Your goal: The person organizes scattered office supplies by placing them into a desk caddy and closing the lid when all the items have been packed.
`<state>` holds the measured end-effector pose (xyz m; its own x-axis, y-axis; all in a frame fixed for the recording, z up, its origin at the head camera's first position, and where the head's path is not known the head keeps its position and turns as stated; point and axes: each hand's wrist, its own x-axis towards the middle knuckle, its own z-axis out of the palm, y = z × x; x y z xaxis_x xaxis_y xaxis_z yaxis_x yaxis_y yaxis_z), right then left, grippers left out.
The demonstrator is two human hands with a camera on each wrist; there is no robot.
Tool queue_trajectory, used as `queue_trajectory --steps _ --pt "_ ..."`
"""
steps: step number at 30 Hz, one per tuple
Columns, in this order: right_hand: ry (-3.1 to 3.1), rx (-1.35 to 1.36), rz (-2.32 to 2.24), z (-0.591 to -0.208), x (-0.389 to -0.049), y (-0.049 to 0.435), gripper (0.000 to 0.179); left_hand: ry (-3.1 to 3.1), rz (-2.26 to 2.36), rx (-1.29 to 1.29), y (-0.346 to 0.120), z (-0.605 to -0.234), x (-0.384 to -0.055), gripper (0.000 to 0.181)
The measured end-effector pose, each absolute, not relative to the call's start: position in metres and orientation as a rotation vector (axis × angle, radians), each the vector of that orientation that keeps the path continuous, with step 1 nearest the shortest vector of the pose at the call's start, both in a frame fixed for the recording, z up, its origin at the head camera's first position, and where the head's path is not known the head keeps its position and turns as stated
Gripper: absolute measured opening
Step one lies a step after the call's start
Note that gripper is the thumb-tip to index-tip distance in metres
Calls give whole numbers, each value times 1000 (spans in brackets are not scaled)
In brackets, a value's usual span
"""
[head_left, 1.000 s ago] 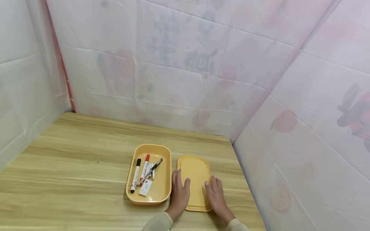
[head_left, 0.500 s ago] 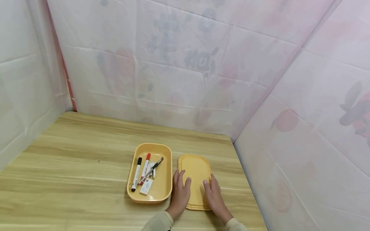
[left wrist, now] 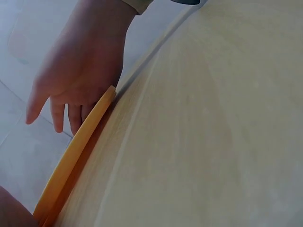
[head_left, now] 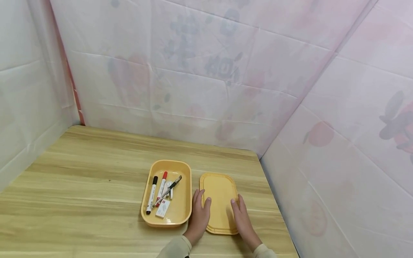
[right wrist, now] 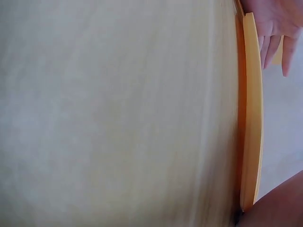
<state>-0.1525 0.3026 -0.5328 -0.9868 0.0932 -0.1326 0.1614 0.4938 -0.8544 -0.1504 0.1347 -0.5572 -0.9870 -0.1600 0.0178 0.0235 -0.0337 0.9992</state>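
Note:
A flat yellow lid (head_left: 220, 206) lies on the table between my two hands. My left hand (head_left: 199, 216) is at its left edge, fingers fairly straight and thumb over the rim. At the right edge is my right hand (head_left: 242, 218), its thumb on the lid side. The left wrist view shows the right hand (left wrist: 85, 75) with extended fingers beside the lid's edge (left wrist: 75, 146). In the right wrist view, the left hand (right wrist: 277, 28) also has straight fingers at the lid's far end.
Left of the lid stands a yellow box (head_left: 187, 200). Inside are a black-capped marker (head_left: 151, 197), a red-capped marker (head_left: 162, 188), a pen (head_left: 172, 186), a small white pack (head_left: 162, 208) and a partly covered small item. Fabric walls (head_left: 193, 89) enclose the wooden table (head_left: 80, 193).
The lid has shifted slightly right relative to the box. My right hand has moved a little right with it; the left hand stays at the left edge.

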Motion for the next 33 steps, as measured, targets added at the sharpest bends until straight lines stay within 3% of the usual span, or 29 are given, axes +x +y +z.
queue_trajectory --steps 7,33 --pt "2589 301 -1585 -529 -152 308 79 -2035 -2206 139 133 -554 -151 37" --pt "2469 322 -1849 -519 -136 312 79 -1945 -2265 106 133 -552 -146 36"
